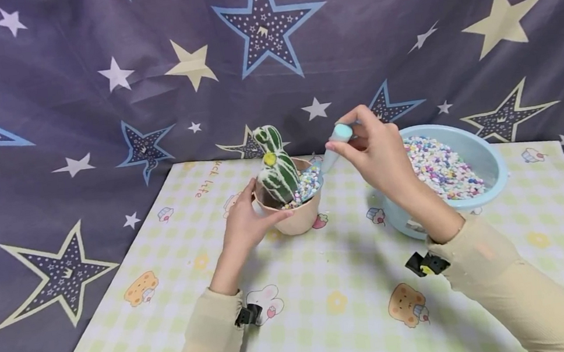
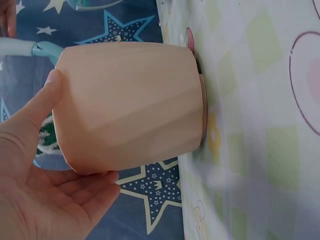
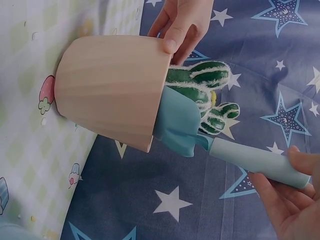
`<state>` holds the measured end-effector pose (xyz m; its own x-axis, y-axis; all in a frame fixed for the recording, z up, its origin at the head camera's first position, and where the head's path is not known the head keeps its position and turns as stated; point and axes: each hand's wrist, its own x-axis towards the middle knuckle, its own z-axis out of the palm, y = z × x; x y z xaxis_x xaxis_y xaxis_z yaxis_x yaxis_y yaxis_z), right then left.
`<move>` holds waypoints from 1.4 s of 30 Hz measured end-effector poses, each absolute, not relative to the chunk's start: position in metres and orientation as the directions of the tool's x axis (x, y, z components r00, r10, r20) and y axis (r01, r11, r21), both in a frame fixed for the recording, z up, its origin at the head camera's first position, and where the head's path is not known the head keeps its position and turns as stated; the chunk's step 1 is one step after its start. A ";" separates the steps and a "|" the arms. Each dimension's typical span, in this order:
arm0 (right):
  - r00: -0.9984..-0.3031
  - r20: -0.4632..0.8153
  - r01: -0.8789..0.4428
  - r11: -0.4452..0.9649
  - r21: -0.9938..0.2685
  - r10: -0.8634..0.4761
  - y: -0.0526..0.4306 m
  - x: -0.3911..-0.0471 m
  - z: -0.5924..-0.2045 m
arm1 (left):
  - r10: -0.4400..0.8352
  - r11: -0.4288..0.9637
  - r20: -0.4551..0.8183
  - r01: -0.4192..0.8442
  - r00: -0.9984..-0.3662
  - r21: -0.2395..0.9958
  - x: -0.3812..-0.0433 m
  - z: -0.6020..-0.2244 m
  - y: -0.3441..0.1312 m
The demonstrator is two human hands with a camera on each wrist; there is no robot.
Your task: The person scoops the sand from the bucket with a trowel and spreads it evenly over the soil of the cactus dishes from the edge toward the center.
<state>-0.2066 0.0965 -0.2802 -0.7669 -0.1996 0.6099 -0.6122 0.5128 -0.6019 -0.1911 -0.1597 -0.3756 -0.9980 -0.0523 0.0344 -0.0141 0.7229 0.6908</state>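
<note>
A pale peach flowerpot (image 1: 298, 221) stands on the table with an artificial green cactus (image 1: 282, 179) in it, white fuzz along its ribs and a yellow flower on its side. Small multicoloured pebbles lie in the pot beside the cactus. My left hand (image 1: 247, 218) holds the pot by its rim, thumb in front and fingers at the left side. By the end of its handle, my right hand (image 1: 376, 150) grips a light blue toy shovel (image 3: 180, 122). The shovel's blade tips down into the pot at the right rim, partly hidden by the pot wall.
To the right stands a light blue basin (image 1: 495, 173) holding many multicoloured pebbles (image 1: 445, 170). A checked tablecloth (image 1: 344, 338) covers the table, and a few stray pebbles lie on it. Behind hangs a dark curtain (image 1: 324, 47) printed with stars.
</note>
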 end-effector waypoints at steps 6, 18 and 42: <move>-0.762 0.617 -0.619 0.503 -0.603 -0.198 0.095 -0.207 -0.280 | -0.041 0.709 0.036 -0.003 -0.999 0.705 -0.193 -0.380 -0.163; -0.745 0.638 -0.635 0.497 -0.591 -0.194 0.094 -0.207 -0.278 | 0.016 0.647 0.039 0.040 -0.999 0.761 -0.199 -0.386 -0.176; -0.676 0.689 -0.709 0.489 -0.508 -0.263 0.085 -0.199 -0.274 | -0.084 0.725 0.092 0.002 -0.992 0.689 -0.190 -0.380 -0.154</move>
<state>-0.1988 0.0854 -0.2745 -0.6757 -0.2630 0.6887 -0.7085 0.4895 -0.5083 -0.1904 -0.1543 -0.3800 -0.9922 -0.0845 0.0918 0.0020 0.7251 0.6886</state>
